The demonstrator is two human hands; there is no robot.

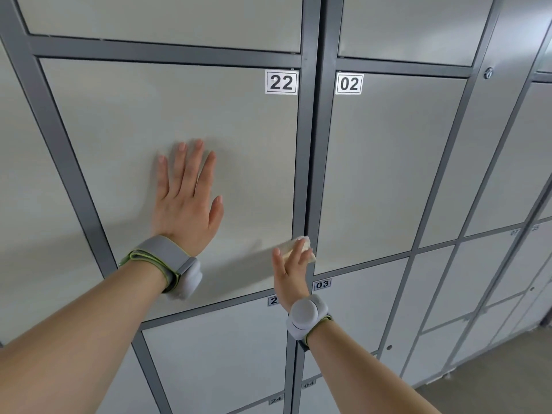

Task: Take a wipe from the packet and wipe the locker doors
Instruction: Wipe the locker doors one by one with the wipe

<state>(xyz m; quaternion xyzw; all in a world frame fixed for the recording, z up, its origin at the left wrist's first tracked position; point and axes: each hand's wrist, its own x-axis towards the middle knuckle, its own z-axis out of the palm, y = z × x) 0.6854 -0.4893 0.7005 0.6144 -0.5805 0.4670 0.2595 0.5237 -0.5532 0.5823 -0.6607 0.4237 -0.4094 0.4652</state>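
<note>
Your left hand (185, 201) lies flat on door 22 (119, 121), fingers straight, holding nothing. To its right and lower, your right hand (290, 271) presses the wipe (304, 244) under straight fingers at that door's edge, against the dark post (312, 144). Door 02 (388, 162) lies just beyond the post.

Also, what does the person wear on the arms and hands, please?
Both arms are bare, with no sleeves. The left hand and right hand have no gloves. Each wrist carries a band with a green edge and a rounded pale grey device.
</note>
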